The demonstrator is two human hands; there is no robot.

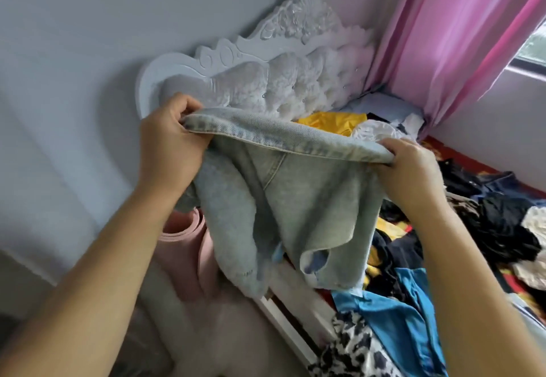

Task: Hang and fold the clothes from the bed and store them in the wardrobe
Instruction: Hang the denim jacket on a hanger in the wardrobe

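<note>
Fingers of the left hand (170, 140) and right hand (409, 161) curl around the waistband of pale denim shorts (274, 199), gripping them, 1 hand per end, above the clothes-strewn bed (298, 302).

Both hands, left hand (171, 137) and right hand (410, 161), grip pale denim shorts (283, 199) (waistband stretched taut) above the clothes-strewn bed (295, 297)

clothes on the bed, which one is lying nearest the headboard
The yellow garment, bunched right below the white headboard. The blue and black-and-white spotted pieces lie far down the bed.
</note>
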